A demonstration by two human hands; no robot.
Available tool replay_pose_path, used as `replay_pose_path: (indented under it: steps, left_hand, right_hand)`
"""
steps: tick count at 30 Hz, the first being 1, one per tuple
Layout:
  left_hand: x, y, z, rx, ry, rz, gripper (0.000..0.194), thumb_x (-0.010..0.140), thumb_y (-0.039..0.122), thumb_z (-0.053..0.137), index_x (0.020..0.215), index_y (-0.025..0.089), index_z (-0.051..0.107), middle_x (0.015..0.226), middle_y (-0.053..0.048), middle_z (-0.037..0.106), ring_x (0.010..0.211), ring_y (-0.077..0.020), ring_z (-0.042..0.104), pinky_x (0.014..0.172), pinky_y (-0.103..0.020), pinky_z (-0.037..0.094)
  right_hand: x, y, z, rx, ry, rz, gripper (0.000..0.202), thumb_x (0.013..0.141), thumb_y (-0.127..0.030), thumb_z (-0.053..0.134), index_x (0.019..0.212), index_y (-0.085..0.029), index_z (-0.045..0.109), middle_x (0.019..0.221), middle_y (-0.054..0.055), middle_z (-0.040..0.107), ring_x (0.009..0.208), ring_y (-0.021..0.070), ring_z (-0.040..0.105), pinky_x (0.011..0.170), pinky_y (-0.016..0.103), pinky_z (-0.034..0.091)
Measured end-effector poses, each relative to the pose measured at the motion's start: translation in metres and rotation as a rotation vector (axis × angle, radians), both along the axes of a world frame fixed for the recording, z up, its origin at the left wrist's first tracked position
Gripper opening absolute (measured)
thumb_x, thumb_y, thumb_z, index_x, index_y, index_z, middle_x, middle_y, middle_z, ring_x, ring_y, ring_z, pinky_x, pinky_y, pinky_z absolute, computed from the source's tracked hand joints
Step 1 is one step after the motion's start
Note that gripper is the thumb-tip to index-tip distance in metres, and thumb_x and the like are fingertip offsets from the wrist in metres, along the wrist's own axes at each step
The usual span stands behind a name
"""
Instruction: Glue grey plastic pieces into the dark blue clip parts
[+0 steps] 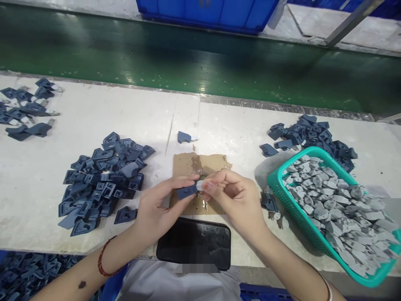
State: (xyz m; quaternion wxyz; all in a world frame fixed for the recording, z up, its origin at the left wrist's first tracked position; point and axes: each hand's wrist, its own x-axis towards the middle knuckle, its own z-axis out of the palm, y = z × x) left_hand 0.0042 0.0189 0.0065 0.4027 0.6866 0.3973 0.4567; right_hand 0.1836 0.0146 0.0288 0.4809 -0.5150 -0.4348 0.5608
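- Phone (pixel 192 240) flat on table (pixel 232 129), just nearer than cardboard (pixel 181 165).
- Pile of blue parts (pixel 100 184) at left; green basket (pixel 297 217) heaped with grey pieces (pixel 326 209) at right.
- Green belt (pixel 94 50) beyond; blue crate (pixel 200 12) past it, marks too blurred to read.
- Left hand (pixel 159 205): thumb and fingers closed on blue part (pixel 186 191), above cardboard.
- Right hand (pixel 238 196): fingertips pinching grey tip (pixel 199 185) at its end.

Held part (pixel 185 192) is slate blue, its tip (pixel 200 185) pale grey. Loose parts (pixel 83 190) are slate blue. Basket (pixel 291 209) is teal green, pieces (pixel 332 213) inside light grey. Cardboard (pixel 182 166) is tan, blotched dark brown. Phone (pixel 184 240) is black; table (pixel 228 125), off-white; belt (pixel 156 58), dark green; bracelet (pixel 100 259), dark red.
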Motion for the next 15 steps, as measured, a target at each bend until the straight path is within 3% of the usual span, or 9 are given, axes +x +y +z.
replay_pose_path:
  steps: [4, 8, 15]
  left_hand:
    - [-0.007, 0.008, 0.013, -0.098, 0.175, -0.158, 0.038, 0.094, 0.025, 0.069, 0.131, 0.023, 0.062, 0.121, -0.006, 0.078, 0.109, -0.0202, 0.075, 0.093, -0.027, 0.060]
    - [-0.012, 0.011, 0.026, -0.188, 0.398, -0.275, 0.020, 0.103, 0.030, 0.053, 0.116, 0.019, 0.065, 0.096, -0.003, 0.076, 0.080, -0.0156, 0.073, 0.069, -0.022, 0.054]
    - [0.000, 0.007, 0.030, -0.210, 0.347, -0.260, 0.022, 0.105, 0.033, 0.046, 0.100, 0.018, 0.062, 0.083, -0.001, 0.066, 0.072, -0.0153, 0.063, 0.062, -0.025, 0.045]
  right_hand:
    - [0.002, 0.000, -0.001, 0.073, -0.024, 0.026, 0.017, 0.083, -0.029, 0.077, 0.073, -0.020, 0.067, 0.070, 0.001, 0.074, 0.062, 0.0127, 0.067, 0.056, 0.023, 0.053]
    - [0.007, 0.000, 0.000, 0.134, -0.017, 0.062, 0.016, 0.083, -0.025, 0.077, 0.072, -0.021, 0.065, 0.075, 0.001, 0.074, 0.065, 0.0127, 0.067, 0.058, 0.023, 0.054]
    - [0.009, -0.001, 0.005, 0.105, -0.050, 0.070, 0.018, 0.084, -0.027, 0.075, 0.075, -0.020, 0.062, 0.076, 0.001, 0.073, 0.065, 0.0127, 0.066, 0.057, 0.023, 0.052]
